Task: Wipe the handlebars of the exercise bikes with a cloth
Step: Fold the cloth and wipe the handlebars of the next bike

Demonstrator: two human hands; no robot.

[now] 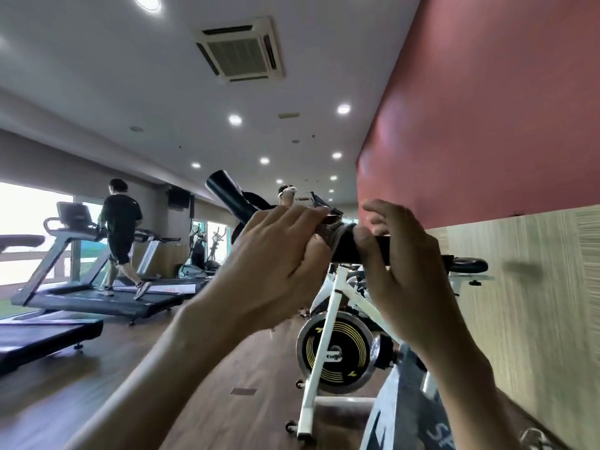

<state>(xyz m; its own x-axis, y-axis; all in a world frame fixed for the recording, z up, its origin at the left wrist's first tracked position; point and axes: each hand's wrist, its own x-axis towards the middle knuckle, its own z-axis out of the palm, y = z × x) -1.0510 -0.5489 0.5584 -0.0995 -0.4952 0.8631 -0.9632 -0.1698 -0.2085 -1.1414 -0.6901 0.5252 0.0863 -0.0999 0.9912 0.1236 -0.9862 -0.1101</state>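
The black tubular handlebar (227, 193) crosses the middle of the frame, from a flared end at centre left down to a tip at centre right. A grey-brown cloth (337, 234) is wrapped round it at mid-frame, between the two hands. The left hand (279, 254) grips the cloth against the bar, its fingers curled tight over it. The right hand (401, 267) holds the bare bar just right of the cloth, thumb pressed on the near side and fingers arched loosely over the top.

Below the bar stands a white-framed exercise bike (328, 306) with a black flywheel (336, 352) ringed in yellow lines; its small yellow marks are not readable. At the lower right, a grey panel (412, 414) bears the pale letters "SP", the rest blurred.

At centre left a person in dark clothes (121, 232) walks on a grey treadmill (97, 300). A red wall (487, 108) fills the upper right above a pale wood-grain panel (535, 303).
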